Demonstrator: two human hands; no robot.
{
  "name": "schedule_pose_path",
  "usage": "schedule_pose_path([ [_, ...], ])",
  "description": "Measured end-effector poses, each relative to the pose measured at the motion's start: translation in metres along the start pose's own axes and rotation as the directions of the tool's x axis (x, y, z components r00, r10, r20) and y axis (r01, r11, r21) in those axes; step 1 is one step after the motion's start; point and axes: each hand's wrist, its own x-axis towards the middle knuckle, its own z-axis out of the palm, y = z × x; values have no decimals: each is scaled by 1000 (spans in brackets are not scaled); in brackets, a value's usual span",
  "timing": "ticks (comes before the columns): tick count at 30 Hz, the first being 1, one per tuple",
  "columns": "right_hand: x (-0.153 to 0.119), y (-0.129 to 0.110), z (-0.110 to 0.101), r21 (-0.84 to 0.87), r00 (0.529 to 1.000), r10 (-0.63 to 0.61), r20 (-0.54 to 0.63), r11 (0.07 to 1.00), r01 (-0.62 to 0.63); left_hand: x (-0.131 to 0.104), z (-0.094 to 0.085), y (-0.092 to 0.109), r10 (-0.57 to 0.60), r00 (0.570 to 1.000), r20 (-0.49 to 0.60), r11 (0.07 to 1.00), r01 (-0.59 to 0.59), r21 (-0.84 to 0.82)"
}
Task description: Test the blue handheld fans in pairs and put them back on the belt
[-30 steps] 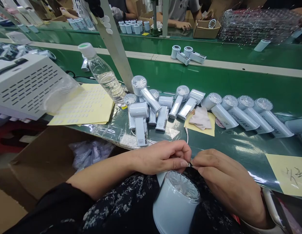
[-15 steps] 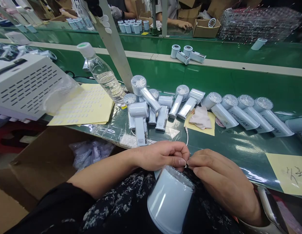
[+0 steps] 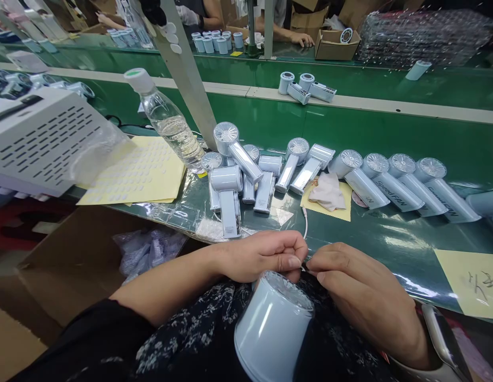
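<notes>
Close to my body, a light-blue handheld fan (image 3: 274, 323) has its round head tilted up over my lap. Behind that head my left hand (image 3: 268, 255) is closed, thumb pressed against curled fingers. My right hand (image 3: 355, 292) comes in from the right, fingers pinched together, with its fingertips almost meeting the left ones. A tiny pale bit shows between the fingertips, too small to name. The fan's handle is hidden from view. Just beyond my hands, a white cable end (image 3: 305, 215) lies on the green table (image 3: 373, 239).
Several fans (image 3: 230, 207) lie piled ahead, and more stand in a row (image 3: 405, 185) to the right. A water bottle (image 3: 173, 127), yellow sticker sheets (image 3: 151, 170), a white slotted box (image 3: 51, 143) and a cloth (image 3: 328, 191) are around. Across the belt, co-workers' hands (image 3: 302, 40) show.
The fan head has shifted slightly left and tilted a little. My left hand has drawn slightly left, and the gap between my fingertips is a bit wider.
</notes>
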Motion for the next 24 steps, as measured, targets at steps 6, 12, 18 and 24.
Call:
schedule_pose_path([
  [6,-1,3,1,7,1000,15,17,1000,-15,-1,0,2,-20,1000,8,1000,20,16],
  [12,-2,4,0,23,999,14,31,1000,-14,-3,1,-1,-7,1000,-8,1000,7,-22],
  [18,-6,9,-1,-6,1000,18,22,1000,-18,-5,0,-2,-14,1000,-13,998,13,-63],
  [24,-8,11,-5,-30,1000,12,11,999,-12,-5,0,-1,-22,999,-31,994,19,-109],
])
